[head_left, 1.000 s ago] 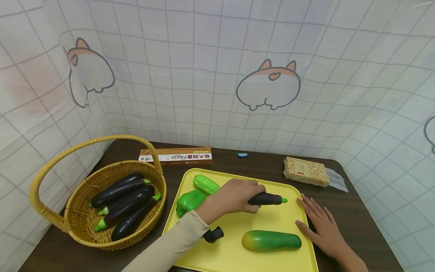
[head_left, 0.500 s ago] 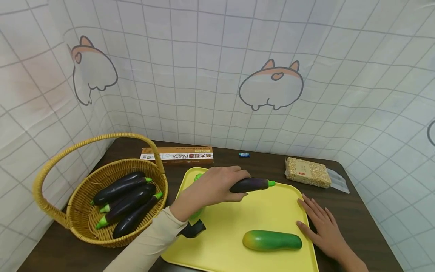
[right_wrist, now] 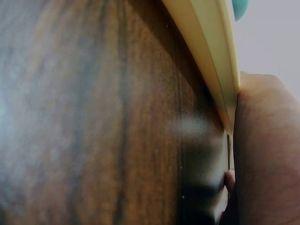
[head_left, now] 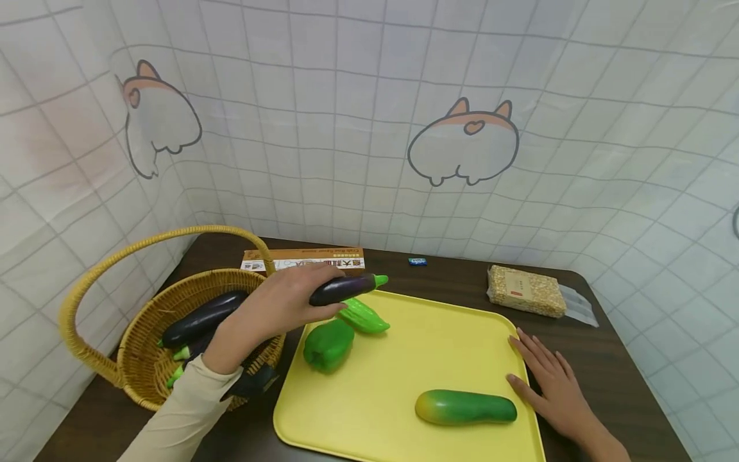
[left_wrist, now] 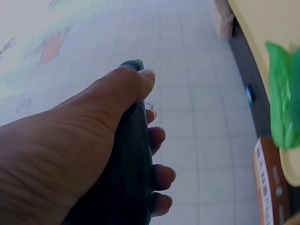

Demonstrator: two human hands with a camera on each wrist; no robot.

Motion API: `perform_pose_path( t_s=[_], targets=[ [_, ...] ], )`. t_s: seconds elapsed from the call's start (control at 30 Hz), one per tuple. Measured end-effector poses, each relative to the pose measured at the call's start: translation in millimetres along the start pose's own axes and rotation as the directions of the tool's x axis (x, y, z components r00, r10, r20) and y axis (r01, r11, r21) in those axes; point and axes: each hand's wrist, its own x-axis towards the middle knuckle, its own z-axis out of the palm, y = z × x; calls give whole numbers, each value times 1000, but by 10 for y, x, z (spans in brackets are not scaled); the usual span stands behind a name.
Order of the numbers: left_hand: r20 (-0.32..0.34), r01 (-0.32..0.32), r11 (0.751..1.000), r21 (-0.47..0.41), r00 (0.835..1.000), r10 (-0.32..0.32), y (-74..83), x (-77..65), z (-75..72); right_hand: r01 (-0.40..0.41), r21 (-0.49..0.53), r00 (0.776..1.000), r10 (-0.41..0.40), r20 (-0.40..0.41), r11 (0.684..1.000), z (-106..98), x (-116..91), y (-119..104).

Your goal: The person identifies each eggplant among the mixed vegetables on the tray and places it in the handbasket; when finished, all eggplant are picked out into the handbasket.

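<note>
In the head view my left hand [head_left: 274, 305] grips a dark purple eggplant [head_left: 346, 289] with a green stem end, held up between the basket and the tray. The left wrist view shows thumb and fingers wrapped round the eggplant [left_wrist: 129, 164]. Below and left is a yellow wicker basket [head_left: 135, 350] with several eggplants [head_left: 202, 319] in it, partly hidden by my forearm. On the yellow tray [head_left: 404, 359] lie a green bell pepper [head_left: 329, 346], a bumpy green gourd [head_left: 364, 316] and a green-yellow papaya-like fruit [head_left: 466, 407]. My right hand [head_left: 548, 385] rests at the tray's right rim, fingers extended.
A pasta box [head_left: 303, 258] lies behind the tray. A small blue packet [head_left: 417, 262] and a bag of grain or beans [head_left: 525, 292] are along the back of the dark wooden table [head_left: 444, 276]. The basket's tall handle [head_left: 167, 239] arches over it.
My left hand has carried the eggplant leftward from above the tray toward the basket, uncovering the bell pepper and more of the gourd. The right hand stays at the tray's rim.
</note>
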Motion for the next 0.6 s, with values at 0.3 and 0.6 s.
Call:
perform_pose_path(
  t_s=[0.3,0.6],
  targets=[
    [-21,53,998,-28,998,-53,-213,-237,-282,2,21,1000,-2,-4,1000,-7,-6,-15],
    [-27,212,977,-32,977,-212,-408,-612,-482,4,6,1000,-4,-5,1000,-25,0,13]
  ],
)
